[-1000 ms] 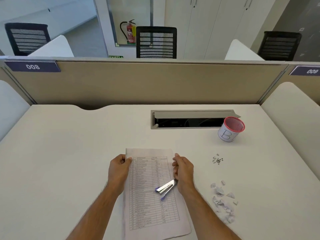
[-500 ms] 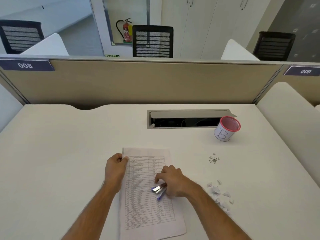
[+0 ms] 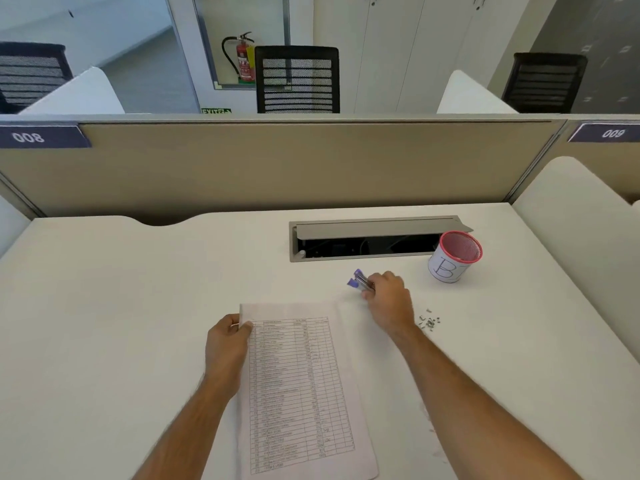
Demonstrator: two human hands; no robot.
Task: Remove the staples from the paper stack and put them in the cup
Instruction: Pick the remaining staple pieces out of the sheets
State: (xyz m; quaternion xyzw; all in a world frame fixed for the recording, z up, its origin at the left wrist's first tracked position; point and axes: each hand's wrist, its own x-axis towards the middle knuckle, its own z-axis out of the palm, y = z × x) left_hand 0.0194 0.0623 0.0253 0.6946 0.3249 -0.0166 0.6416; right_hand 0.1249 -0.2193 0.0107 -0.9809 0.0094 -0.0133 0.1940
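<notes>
Head view, the only one we have: we look down on a white desk [image 3: 104, 306] with a beige divider [image 3: 277, 168] behind it. A paper stack [image 3: 294, 375] lies flat on the desk in front of us, a printed table on its top sheet, its long side running away from us. Our left hand [image 3: 227, 344] pinches the stack at its far left corner, thumb on top of the sheet and the other fingers curled at the edge. Our right hand [image 3: 389, 299] is out past the stack's far right corner, clear of the paper, with its fingers curled round a staple remover [image 3: 360, 281]; the tool's purple and metal end sticks out to the left of the knuckles, and we cannot tell whether it touches the desk. Just right of that wrist, a small heap of loose staples [image 3: 429, 321] lies on the bare desk. The cup [image 3: 453, 259], white with a red rim and a large letter B on its side, stands farther back and to the right, near the right end of an open cable slot [image 3: 367, 239] set into the desk. What is inside the cup we cannot make out. Beyond the divider stand black mesh chairs [image 3: 298, 81] and a red fire extinguisher [image 3: 244, 62]
</notes>
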